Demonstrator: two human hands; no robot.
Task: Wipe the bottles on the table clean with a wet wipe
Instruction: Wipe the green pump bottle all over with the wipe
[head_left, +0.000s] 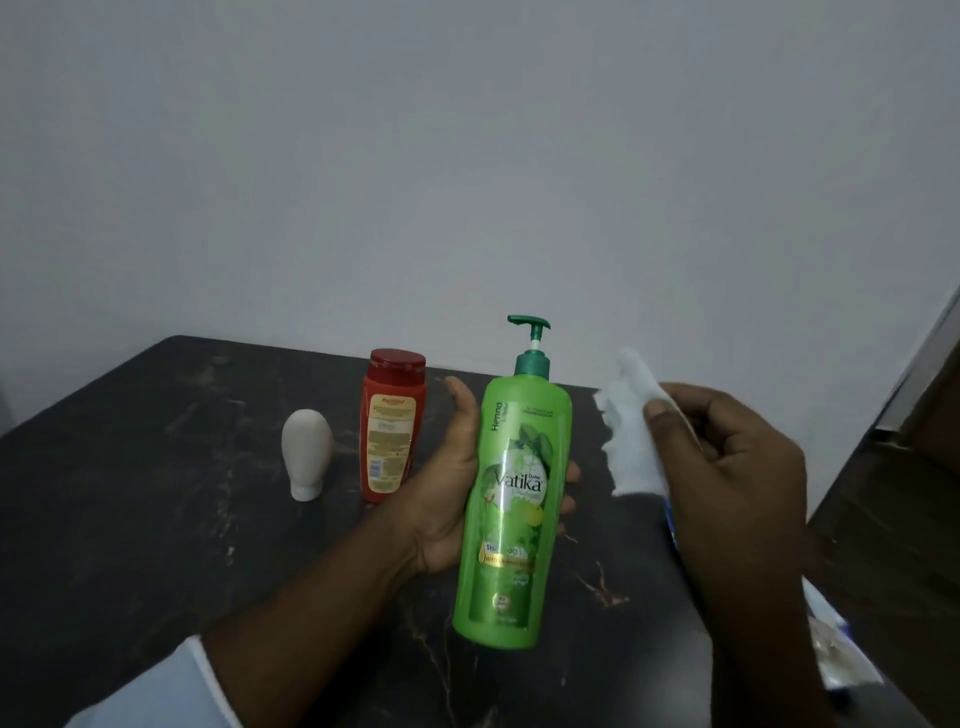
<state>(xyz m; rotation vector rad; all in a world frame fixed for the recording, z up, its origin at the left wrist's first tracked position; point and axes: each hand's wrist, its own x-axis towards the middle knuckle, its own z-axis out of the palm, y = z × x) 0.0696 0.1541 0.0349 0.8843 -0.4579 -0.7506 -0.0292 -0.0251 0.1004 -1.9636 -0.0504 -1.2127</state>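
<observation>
Table of dark veined stone, glossy green pump bottle lifted above it.
Left hand curls round the tall, smooth plastic bottle; right hand, just beside, pinches a crumpled white wet wipe. Behind stand a red flat-capped bottle and a small matte egg-shaped white bottle.

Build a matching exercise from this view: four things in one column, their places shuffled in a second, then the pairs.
1. green pump bottle
2. red bottle
3. white bottle
4. wet wipe

A. pinched in the right hand
B. standing at the left end of the row on the table
C. gripped in the left hand
D. standing on the table between two other bottles

Pairs: 1-C, 2-D, 3-B, 4-A.
</observation>
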